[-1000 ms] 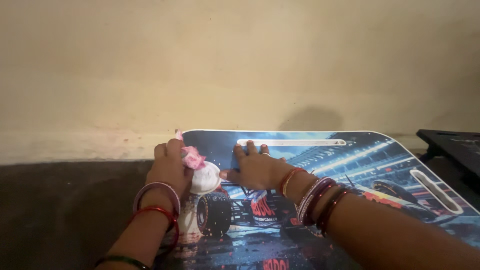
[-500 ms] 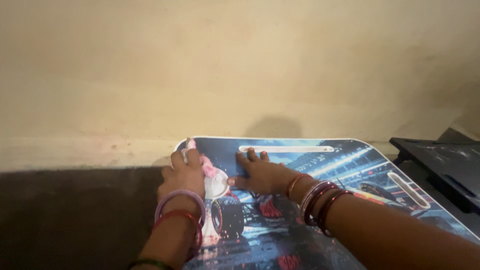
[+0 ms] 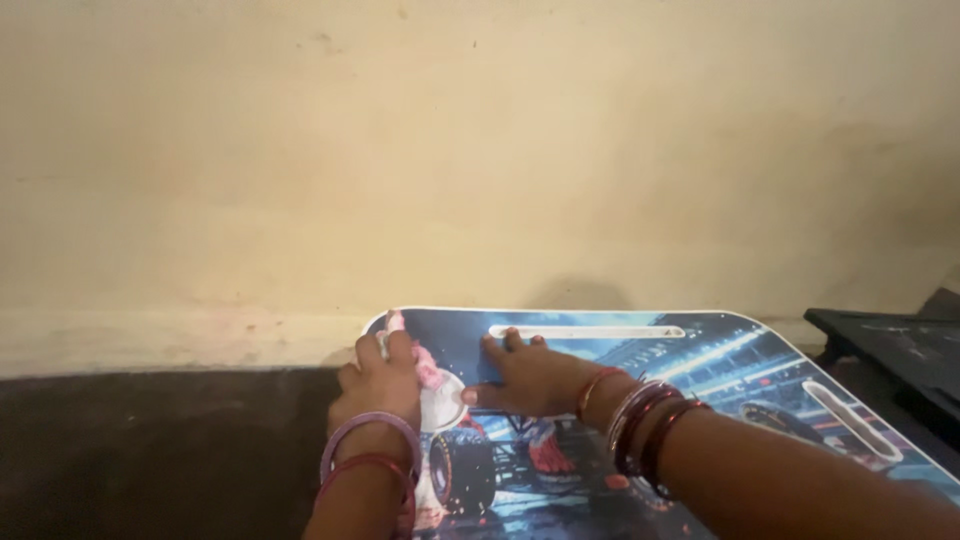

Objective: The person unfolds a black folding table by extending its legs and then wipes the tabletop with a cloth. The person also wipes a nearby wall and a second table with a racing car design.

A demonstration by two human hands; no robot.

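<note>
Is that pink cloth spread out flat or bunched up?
Bunched up. The pink cloth shows only as a crumpled wad in the left hand, pressed against the printed tabletop near its far left corner.

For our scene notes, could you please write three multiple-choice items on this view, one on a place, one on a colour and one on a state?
1. Where is the left hand?
A. Near the board's far left corner
B. On the dark floor
C. On the black table

2. What colour is the cloth?
A. Green
B. Pink
C. Black

3. How does the right hand lie?
A. Clenched in a fist
B. Lifted off the board
C. Flat, fingers spread on the printed board

Answers: 1 A, it sits by the rounded far left corner; 2 B, pink folds show beside the hand; 3 C, the palm presses down below the long slot.
</note>
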